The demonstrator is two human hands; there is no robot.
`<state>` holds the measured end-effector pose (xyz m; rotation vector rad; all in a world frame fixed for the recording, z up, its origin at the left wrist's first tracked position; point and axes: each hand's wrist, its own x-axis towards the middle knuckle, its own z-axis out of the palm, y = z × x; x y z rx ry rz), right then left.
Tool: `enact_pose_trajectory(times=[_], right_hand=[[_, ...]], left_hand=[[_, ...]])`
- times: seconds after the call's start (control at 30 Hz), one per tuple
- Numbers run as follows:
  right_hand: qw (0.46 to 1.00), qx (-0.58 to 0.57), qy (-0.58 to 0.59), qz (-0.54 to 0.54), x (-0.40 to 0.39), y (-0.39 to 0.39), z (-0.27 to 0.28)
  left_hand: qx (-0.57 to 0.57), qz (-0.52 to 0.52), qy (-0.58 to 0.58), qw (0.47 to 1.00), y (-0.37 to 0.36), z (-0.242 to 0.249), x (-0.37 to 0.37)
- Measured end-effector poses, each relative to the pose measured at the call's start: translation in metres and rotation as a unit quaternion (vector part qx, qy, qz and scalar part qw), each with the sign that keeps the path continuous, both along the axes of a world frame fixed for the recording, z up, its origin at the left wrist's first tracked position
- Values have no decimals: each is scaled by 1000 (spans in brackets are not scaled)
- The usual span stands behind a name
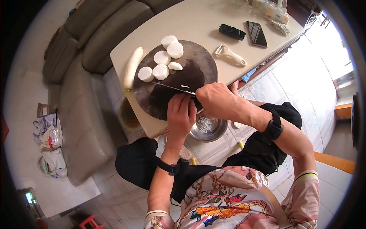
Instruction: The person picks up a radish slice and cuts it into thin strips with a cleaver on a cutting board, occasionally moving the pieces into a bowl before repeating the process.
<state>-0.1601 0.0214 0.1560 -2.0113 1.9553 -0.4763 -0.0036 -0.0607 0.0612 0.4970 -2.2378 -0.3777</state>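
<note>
Bends the left hand (pixel 182 110) palm down at the near side of one round dark board (pixel 146 95), fingers curled and partly closed; cannot tell of anything held beneath. Closes the right hand (pixel 213 97) firmly around the handle of one knife (pixel 169 86), just beside the left, with the blade pointing left over the board. Wears one black wristband on each arm.

Shows, from the left, one large grey sofa (pixel 72 110) beside one pale table (pixel 124 47). Then, on the tabletop, reveals one long peeled white radish (pixel 134 66) just beside the board's left rim. On the board, counts five thick white rounds (pixel 162 57) and one smaller white piece (pixel 175 66), grouped beyond the blade, plus one thin sliver (pixel 185 86) close to the knife. Below the table's near edge, holds white shreds (pixel 206 126) in one metal bowl (pixel 209 138). Farther right on the tabletop, ends with one cream peeler (pixel 230 55), one black case (pixel 231 32) and one dark phone (pixel 256 34), all clear of the board.
</note>
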Motion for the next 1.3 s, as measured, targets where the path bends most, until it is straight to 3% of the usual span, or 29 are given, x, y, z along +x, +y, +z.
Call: enact_pose_trajectory(times=[0.13, 0.47, 0.77, 1.3], right_hand=[[999, 43, 11, -20, -1, 2, 1], [998, 1, -41, -46, -7, 17, -5], [999, 41, 2, -15, -9, 22, 5], [998, -37, 7, -49, -1, 11, -13]], left_hand=[[-22, 5, -3, 1000, 0, 2, -2], [-38, 9, -7, 999, -2, -5, -1], [-36, 6, -5, 999, -1, -2, -2], [-9, 10, 31, 999, 0, 0, -2]])
